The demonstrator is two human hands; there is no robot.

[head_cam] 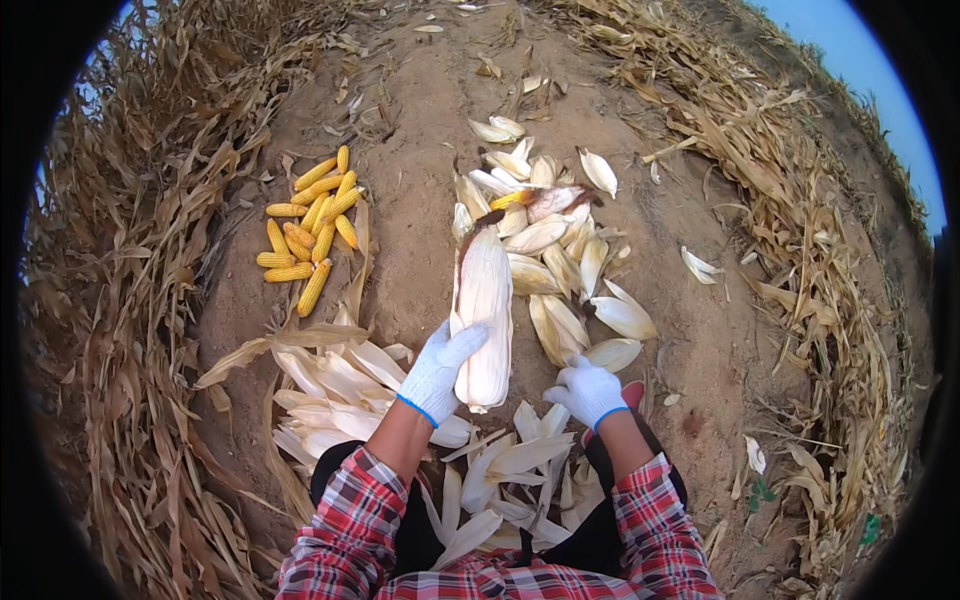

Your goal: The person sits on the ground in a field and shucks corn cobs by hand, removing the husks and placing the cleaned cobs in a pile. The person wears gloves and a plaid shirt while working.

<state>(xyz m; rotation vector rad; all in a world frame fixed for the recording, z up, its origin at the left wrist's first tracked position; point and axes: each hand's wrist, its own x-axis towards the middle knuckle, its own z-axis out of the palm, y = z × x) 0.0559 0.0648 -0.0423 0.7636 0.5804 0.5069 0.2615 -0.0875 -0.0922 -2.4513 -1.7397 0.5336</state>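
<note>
My left hand, in a white knit glove with a blue cuff, grips the lower part of an ear of corn in its pale husk, dark silk at its far end. To the right, my right hand, gloved alike, is held with curled fingers near husk leaves; whether it pinches anything cannot be told. Beyond the hands lies a pile of unhusked ears, one showing yellow kernels. Husked yellow cobs form a heap at the left.
Stripped husks lie at the left below the cobs, and more husks lie between my legs. Rows of dry corn stalks border the bare soil on the left, with others on the right. A shoe shows beside my right hand.
</note>
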